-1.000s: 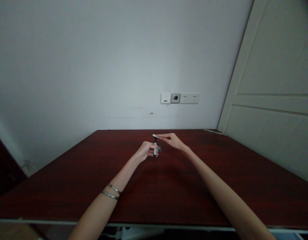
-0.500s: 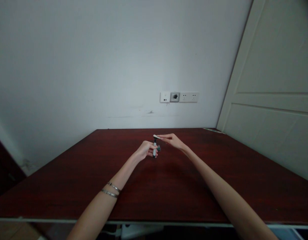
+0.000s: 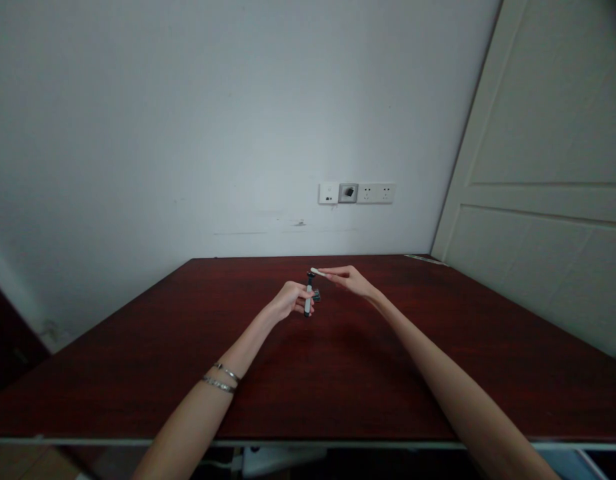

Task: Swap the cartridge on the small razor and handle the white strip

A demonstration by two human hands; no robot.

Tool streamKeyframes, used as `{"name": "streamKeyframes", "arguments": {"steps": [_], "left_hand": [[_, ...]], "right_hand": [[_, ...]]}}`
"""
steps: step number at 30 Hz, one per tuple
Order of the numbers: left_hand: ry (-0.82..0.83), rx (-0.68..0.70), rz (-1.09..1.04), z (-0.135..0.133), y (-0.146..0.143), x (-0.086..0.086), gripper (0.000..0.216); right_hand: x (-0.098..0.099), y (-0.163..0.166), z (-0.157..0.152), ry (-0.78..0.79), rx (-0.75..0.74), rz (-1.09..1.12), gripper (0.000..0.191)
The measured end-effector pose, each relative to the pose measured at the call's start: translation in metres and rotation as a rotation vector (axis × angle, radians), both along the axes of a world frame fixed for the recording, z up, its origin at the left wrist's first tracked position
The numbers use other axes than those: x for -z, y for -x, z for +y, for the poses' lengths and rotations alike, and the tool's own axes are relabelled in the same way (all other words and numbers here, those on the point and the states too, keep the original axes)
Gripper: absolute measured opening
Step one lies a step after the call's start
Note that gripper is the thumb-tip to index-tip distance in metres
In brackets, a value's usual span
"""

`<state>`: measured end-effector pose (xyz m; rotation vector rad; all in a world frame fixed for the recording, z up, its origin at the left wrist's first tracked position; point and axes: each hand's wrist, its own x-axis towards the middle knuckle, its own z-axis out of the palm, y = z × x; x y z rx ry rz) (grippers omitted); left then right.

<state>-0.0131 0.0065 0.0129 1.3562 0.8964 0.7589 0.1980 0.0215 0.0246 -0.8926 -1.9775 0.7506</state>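
Observation:
My left hand [image 3: 290,300] is closed around the pale grey handle of a razor [image 3: 308,301]. The razor stands nearly upright, its dark head at the top and a dark tip at the bottom. Just above that head, a small slim white piece [image 3: 317,271] is pinched in the fingertips of my right hand [image 3: 352,279]. It is too small to tell what kind of thing it is, or whether it touches the head. Beside my left fingers a small dark, partly clear object [image 3: 317,295] shows; I cannot tell whether it lies on the table or is held.
Both forearms reach over a dark red wooden table [image 3: 338,393]. Behind its far edge rises a pale wall with a row of sockets [image 3: 357,193]. A pale panelled door [image 3: 548,200] borders the right side. A white object [image 3: 283,460] shows below the front edge.
My right hand has shifted slightly right with the white piece, uncovering more of the razor's dark head. My left hand holds the razor in nearly the same place.

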Motion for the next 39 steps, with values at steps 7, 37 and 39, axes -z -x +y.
{"name": "streamKeyframes", "arguments": {"steps": [7, 37, 39], "left_hand": [[0.004, 0.0, 0.001, -0.003, -0.002, -0.002, 0.011], [-0.042, 0.014, 0.042, -0.005, -0.001, -0.003, 0.017], [-0.049, 0.017, 0.046, -0.006, -0.001, -0.004, 0.016]], "right_hand": [[0.003, 0.0, 0.001, -0.043, 0.063, 0.011, 0.041], [-0.005, 0.007, -0.012, 0.002, 0.007, 0.008, 0.047], [-0.004, 0.004, -0.009, -0.023, 0.051, 0.018, 0.045]]}}
